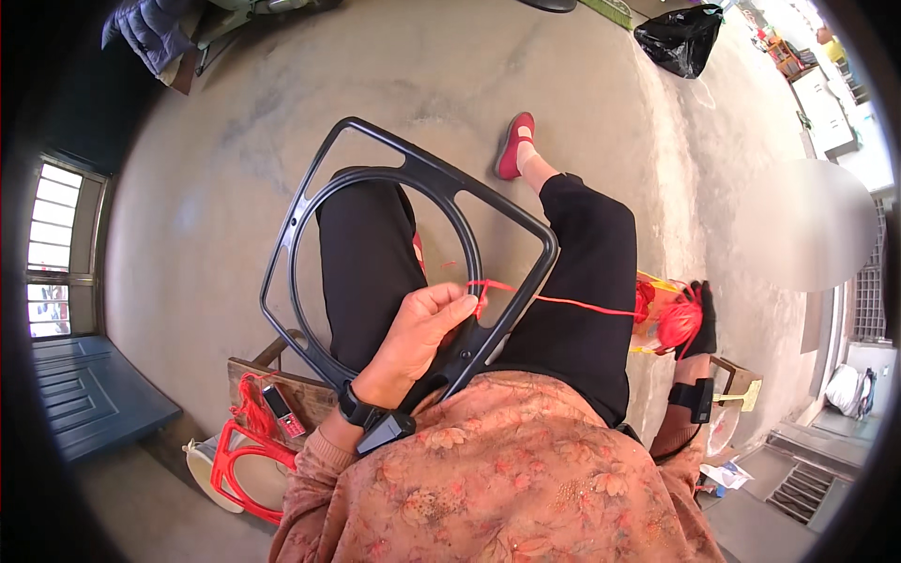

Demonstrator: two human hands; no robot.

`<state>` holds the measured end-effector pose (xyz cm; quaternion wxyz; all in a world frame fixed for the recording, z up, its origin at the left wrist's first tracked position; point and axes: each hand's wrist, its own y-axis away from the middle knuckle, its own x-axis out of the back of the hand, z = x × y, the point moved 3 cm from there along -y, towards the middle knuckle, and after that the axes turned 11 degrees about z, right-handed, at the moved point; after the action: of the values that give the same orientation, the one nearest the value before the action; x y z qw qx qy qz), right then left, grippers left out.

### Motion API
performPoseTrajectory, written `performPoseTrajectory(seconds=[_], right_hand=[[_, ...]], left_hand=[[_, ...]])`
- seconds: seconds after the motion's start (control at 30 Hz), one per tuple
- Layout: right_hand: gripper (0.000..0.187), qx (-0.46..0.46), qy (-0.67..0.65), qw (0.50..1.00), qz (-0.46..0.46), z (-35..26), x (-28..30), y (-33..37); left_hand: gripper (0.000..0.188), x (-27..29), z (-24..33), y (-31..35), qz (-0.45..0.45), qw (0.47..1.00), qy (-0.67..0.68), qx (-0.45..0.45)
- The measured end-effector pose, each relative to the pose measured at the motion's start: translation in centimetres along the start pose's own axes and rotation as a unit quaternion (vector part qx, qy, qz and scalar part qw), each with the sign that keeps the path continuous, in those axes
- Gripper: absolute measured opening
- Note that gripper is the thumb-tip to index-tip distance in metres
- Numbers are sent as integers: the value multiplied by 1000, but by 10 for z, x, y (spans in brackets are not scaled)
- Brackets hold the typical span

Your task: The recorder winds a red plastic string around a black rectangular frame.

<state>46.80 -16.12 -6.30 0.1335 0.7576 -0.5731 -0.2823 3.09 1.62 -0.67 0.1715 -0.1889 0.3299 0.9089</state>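
Floor [249, 131] partly behind black frame [437, 175]

The bare left hand [422, 330] bends inward, thumb [462, 310] and index finger [441, 296] pinched together; the black-covered right hand [705, 324] is out sideways, its forearm [676, 433] pointing forward.

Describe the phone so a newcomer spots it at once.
Find the wooden surface at the person's left side. On it, just right of a red cord tangle, lies the phone. Its straight oblong body with a dark screen sets it apart from the loose cord.
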Motion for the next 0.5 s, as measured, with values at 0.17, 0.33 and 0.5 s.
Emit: performPoseTrajectory(seconds=[0.17, 0.33, 0.5], right_hand=[[25, 0, 227, 942, -249, 55, -134, 141], [20, -135, 255, 857, -427, 106, -219, 198], [13, -139, 258, 801, -523, 131, -216, 184]], left_hand=[[6, -3, 1, 2, 16, 999, 5, -48], [5, 3, 1, 3, 19, 998, -30, -58], [19, 3, 4, 5, 53, 997, -2, -48]])
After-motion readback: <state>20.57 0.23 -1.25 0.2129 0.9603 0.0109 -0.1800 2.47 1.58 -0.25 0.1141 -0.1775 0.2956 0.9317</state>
